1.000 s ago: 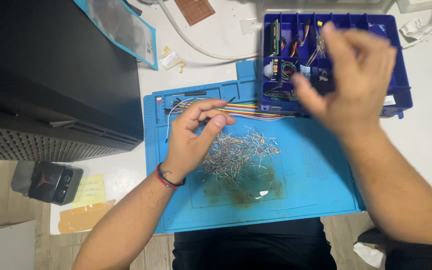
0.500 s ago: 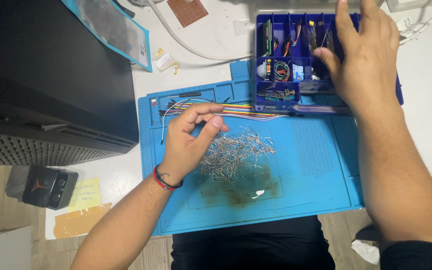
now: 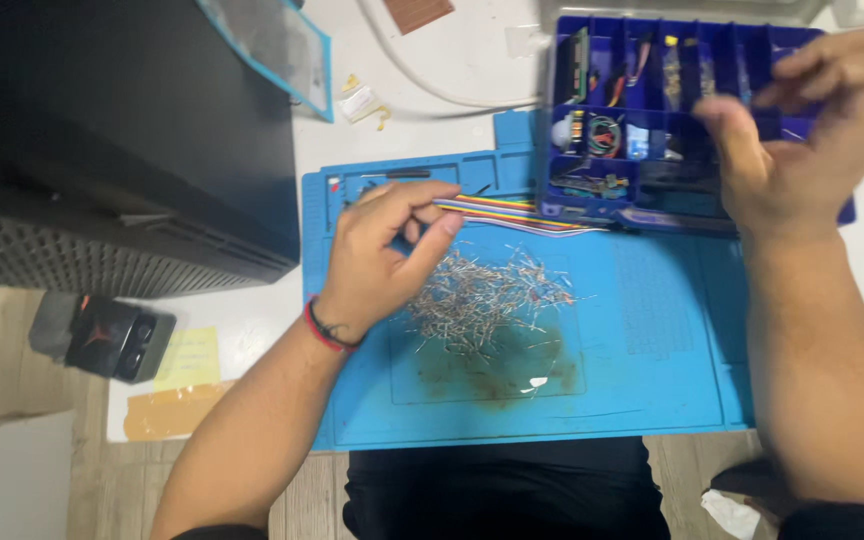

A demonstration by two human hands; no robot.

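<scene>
My left hand rests on the blue work mat, fingers curled with thumb and forefinger pinched together beside a pile of small wire-legged components; whether it pinches one is unclear. A multicoloured ribbon cable lies just beyond its fingertips. My right hand hovers over the right side of the blue compartment box, fingers bent and slightly blurred, thumb and fingers close together above a compartment. I cannot see anything held in it.
A large black case stands at the left on the white table. A small black device and a yellow note lie near the table's left edge. A white cable runs behind the mat.
My right hand moved right and lifted a little over the box, its fingers now curled together. The left hand stays on the mat, pinching by the pile.
</scene>
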